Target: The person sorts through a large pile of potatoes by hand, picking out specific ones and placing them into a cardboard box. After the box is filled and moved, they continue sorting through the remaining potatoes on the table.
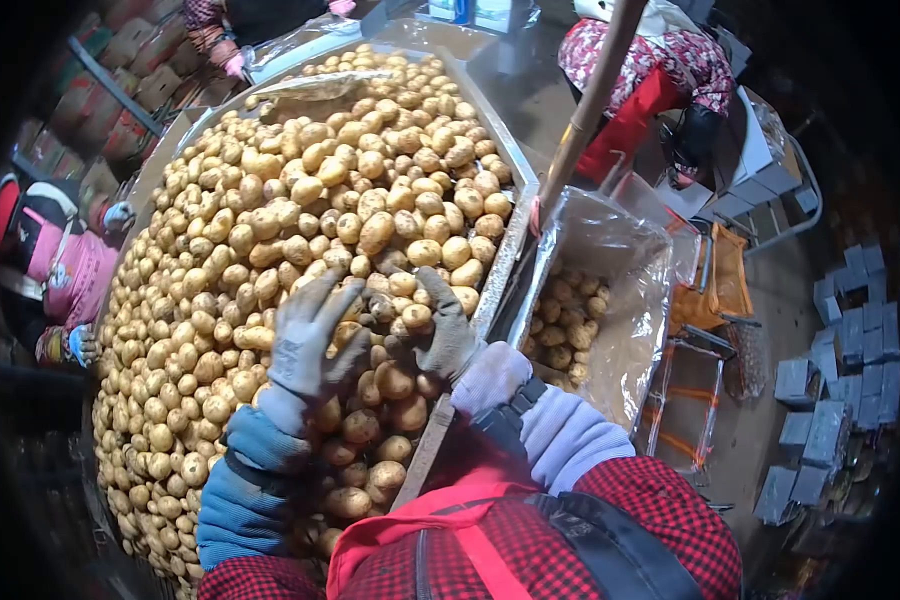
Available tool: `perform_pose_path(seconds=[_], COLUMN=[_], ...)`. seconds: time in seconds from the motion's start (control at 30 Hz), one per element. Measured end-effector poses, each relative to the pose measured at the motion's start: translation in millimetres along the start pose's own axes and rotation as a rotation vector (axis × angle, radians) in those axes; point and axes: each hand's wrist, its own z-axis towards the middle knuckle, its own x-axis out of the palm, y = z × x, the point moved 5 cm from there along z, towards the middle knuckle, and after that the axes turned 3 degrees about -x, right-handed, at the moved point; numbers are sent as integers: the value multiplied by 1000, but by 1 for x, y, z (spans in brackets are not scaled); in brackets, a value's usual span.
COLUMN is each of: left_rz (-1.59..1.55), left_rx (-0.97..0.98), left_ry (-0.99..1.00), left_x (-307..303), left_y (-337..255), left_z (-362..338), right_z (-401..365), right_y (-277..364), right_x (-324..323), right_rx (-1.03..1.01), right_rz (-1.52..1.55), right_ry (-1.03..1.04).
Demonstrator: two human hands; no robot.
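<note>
A large heap of potatoes (260, 230) fills a wide sorting table with a raised metal rim (498, 125). My left hand (308, 340), in a grey work glove, lies over the heap near the front edge with its fingers spread. A yellowish potato (344, 335) shows beside its thumb. To the right, my gloved right hand (448, 328) rests on the heap by the rim, fingers apart, next to a small potato (417, 316). Neither hand visibly grips anything. The undersides of both hands are hidden.
Right of the table stands a plastic-lined box (610, 290) with potatoes inside. A wooden pole (590, 100) rises at the rim. Co-workers (75, 265) (650, 70) stand around the table. Grey cartons (820, 435) and an orange crate (715, 285) lie further right.
</note>
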Motion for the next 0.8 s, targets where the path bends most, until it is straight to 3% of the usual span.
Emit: perform_pose_path(seconds=[0.03,0.13,0.2,0.23,0.3,0.33,0.43,0.47,0.57,0.7,0.77,0.8], left_rz=[27,215,281,286,179,195,217,190,200,270,257,327], left_rx=[-56,-255,-359,-346,-226,-217,-161,-204,-481,-327,-398,-415], left_ry=[-17,106,277,335,241,274,351,433,640,91,158,282], left_x=[-4,-8,5,0,-8,-23,-47,-53,-67,-78,-57,-39], left_y=[17,61,94,83,81,73,44,45,68,104,125,136], left_z=[-11,-52,-91,-105,-127,-134,-138,-142,-137,-114,-95,-83], right_z=[-6,-14,-18,-17,-15,-13,-14,-18,-16,-17,-16,-16], right_y=[5,8,19,22,21,6,8,18,22,19,17,15], right_x=[-8,1,-27,-32,-51,-44,-23,-26,-30,-19,-27,-15], right_rx=[-227,-300,-589,-746,-438,-381,-201,-431,-449,-620,-560,-562], right_rz=[-302,-709,-1675,-2133,-1624,-1583,-1111,-1473,-1486,-1762,-1602,-1610], right_ry=[-88,-64,-48,-10,-71,-21,-176,-131,-124,49,38,36])
